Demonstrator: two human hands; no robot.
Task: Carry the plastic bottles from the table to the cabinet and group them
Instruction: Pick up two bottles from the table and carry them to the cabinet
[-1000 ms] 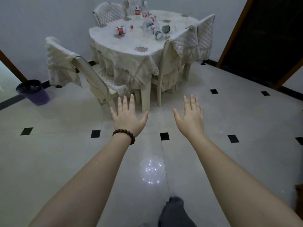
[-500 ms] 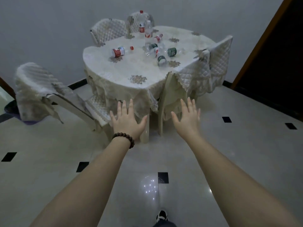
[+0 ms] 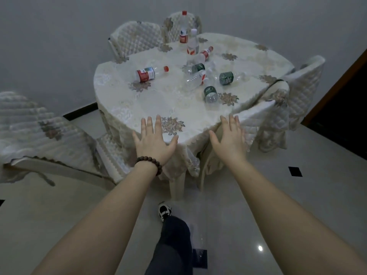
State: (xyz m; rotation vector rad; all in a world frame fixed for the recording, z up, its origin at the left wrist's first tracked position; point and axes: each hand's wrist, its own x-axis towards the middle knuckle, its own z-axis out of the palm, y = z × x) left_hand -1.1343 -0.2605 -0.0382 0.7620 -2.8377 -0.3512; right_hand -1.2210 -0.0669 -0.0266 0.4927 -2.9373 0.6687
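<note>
The table fills the middle and upper part of my frame, draped in a pale lace cloth, with padded chairs around it and one more chair at the left edge. On it, toward the upper centre, the plastic bottles lie scattered: most on their sides, two standing at the far rim. One red-labelled bottle lies apart at upper left of the cluster, its long axis running left to right with the red cap pointing right. A green-labelled bottle is the closest of the cluster to the table's near edge, its base turned toward me. Below these, my left hand, a bead bracelet on its wrist, hovers over the near rim, fingers spread, holding nothing. My right hand is likewise spread and empty at the rim by a chair back. Every bottle lies higher in frame than both hands, well apart from them. I judge the right hand nearer the green-labelled one, the left nearer the red-labelled one. No cabinet shows here.
</note>
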